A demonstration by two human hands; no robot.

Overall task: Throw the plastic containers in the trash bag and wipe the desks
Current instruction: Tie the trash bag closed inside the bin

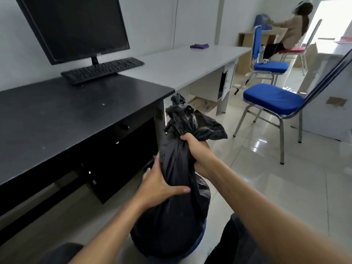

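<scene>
Right hand fisted tight, left hand cupped, both arms outstretched

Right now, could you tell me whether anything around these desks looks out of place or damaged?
A purple cloth lies crumpled on the white desk, and a panel under that desk hangs ajar. The black desk shows pale specks.

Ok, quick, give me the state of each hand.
Left hand: closed grip around the middle of the black trash bag.
Right hand: closed on the bag's gathered neck.
</scene>
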